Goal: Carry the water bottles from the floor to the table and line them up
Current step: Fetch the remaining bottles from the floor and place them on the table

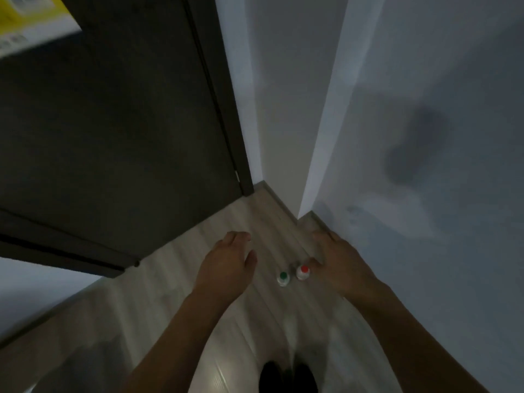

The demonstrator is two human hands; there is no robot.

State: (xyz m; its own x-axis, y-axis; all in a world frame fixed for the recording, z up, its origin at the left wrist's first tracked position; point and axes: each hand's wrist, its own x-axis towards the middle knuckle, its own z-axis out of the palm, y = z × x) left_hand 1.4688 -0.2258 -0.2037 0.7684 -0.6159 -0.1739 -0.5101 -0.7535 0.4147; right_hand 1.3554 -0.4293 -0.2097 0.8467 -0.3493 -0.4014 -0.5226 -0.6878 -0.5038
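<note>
Both hands out in front, palms down, over the floor; left hand (229,260) with fingers loosely curled, holding nothing; right hand (338,263) with fingers relaxed and spread, also holding nothing; hands apart, a gap between them. Two bottles stand upright on the floor (175,302) in that gap, seen from above, side by side and just about touching; green-capped bottle (283,278) on the left, red-capped bottle (303,272) on the right. In the view the right thumb lies just beside the red cap; contact cannot be told, picture blurred. Left hand is clear of the green cap. Bottles sit near a wall (425,137) on the right, close to its corner; dark door (113,123) stands to the left. Dark shoes (286,375) show at the bottom edge, below the bottles. A yellow and white box (28,21) is in the top-left corner.
</note>
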